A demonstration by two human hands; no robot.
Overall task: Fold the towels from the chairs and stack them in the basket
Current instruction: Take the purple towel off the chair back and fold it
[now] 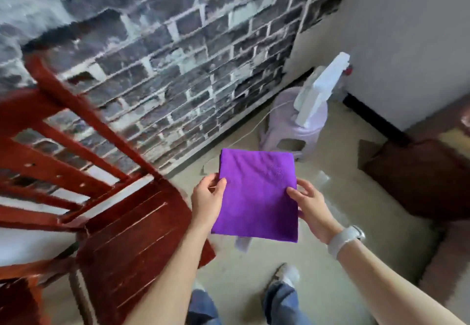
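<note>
Down at the bottom, jeans and a shoe (284, 274) planted on the floor, and just above them the purple towel (256, 195) held out in mid-air, folded into a neat square. The left hand (207, 197) pinches the towel's left edge, thumb on top and fingers under; the right hand (309, 204), white wristband (343, 239) behind it, has its grip clamped on the towel's right edge the same way. The fold looks finished to me, so the job now is carrying it without losing the shape: keep both pinches level, keep the cloth taut enough that the layers don't slide, and lower it flat rather than dropping it. No basket shows in view, so where it goes I can't say. Left of the towel stands the red wooden chair (122, 225), its seat bare of towels as far as I can see. Beyond the towel, a pale lilac stool (288, 134) carries a white object (320, 88), and behind that the brick-pattern wall (178, 45).
</note>
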